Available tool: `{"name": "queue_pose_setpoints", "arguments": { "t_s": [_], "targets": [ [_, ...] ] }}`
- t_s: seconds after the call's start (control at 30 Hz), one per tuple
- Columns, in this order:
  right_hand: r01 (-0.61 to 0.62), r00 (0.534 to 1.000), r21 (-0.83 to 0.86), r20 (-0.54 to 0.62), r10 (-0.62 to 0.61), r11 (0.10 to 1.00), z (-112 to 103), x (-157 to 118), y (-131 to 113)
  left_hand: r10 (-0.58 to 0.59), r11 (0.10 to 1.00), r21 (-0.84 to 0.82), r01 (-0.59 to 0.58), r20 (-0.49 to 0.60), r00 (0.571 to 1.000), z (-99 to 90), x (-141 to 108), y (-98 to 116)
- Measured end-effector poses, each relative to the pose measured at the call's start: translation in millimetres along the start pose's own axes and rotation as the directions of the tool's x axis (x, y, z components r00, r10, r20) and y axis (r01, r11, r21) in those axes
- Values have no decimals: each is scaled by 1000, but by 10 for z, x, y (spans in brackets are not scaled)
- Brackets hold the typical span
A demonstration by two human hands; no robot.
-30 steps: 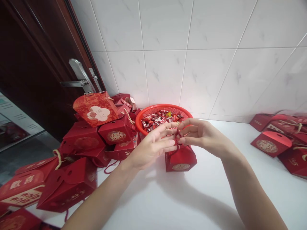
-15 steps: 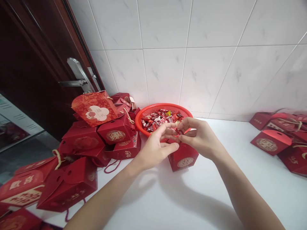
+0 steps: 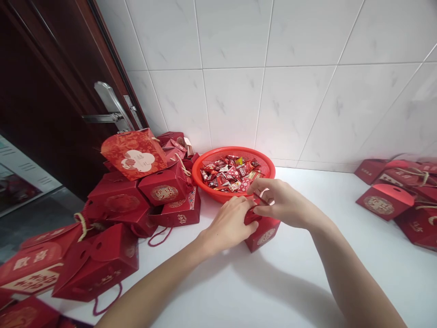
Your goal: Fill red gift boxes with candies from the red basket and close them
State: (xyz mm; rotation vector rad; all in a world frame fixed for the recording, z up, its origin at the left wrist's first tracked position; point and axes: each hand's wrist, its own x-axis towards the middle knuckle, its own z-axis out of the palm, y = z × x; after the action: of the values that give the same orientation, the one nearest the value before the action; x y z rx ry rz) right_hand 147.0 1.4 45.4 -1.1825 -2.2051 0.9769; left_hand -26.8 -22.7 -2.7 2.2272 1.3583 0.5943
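A small red gift box (image 3: pixel 261 234) with a pale round emblem stands on the white tabletop (image 3: pixel 218 287), turned at an angle. Around its left side and top edge my left hand (image 3: pixel 232 223) is closed, thumb against the near face. My right hand (image 3: pixel 282 202) pinches the top flaps from the right; its fingertips partly hide them. Just behind both hands sits a red plastic basket (image 3: pixel 201 180) holding many wrapped candies (image 3: pixel 228 173).
Red gift boxes (image 3: pixel 167 189) are piled on the left, some with rope handles. More red boxes (image 3: pixel 385 200) are grouped at the right. A tiled wall (image 3: pixel 235 91) rises behind the table, and a dark door (image 3: pixel 51 82) with a metal handle stands at the left.
Both hands have come lower onto the box's top, and the left has turned palm-down against it. The box has rotated slightly and moved a little nearer.
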Motion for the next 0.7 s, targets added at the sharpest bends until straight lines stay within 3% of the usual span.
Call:
{"name": "queue_pose_setpoints", "arguments": {
  "t_s": [0.23,0.37,0.5,0.6,0.7],
  "targets": [
    [-30,999,-237,19,36,971,7,-36,19,-7,1000,-8,7,-6,1000,90,17,-19],
    [-111,994,-378,-37,105,919,47,-44,49,-19,1000,1,19,-7,1000,100,21,-15],
    [-123,992,-472,-80,96,873,70,-13,44,-16,1000,22,16,8,1000,93,26,-9],
    [-123,991,-450,-99,88,884,66,13,13,-16,999,46,16,10,1000,97,27,-2],
    [-83,995,-301,-70,65,950,52,30,-17,-22,996,90,20,20,1000,108,29,10]
  ]
}}
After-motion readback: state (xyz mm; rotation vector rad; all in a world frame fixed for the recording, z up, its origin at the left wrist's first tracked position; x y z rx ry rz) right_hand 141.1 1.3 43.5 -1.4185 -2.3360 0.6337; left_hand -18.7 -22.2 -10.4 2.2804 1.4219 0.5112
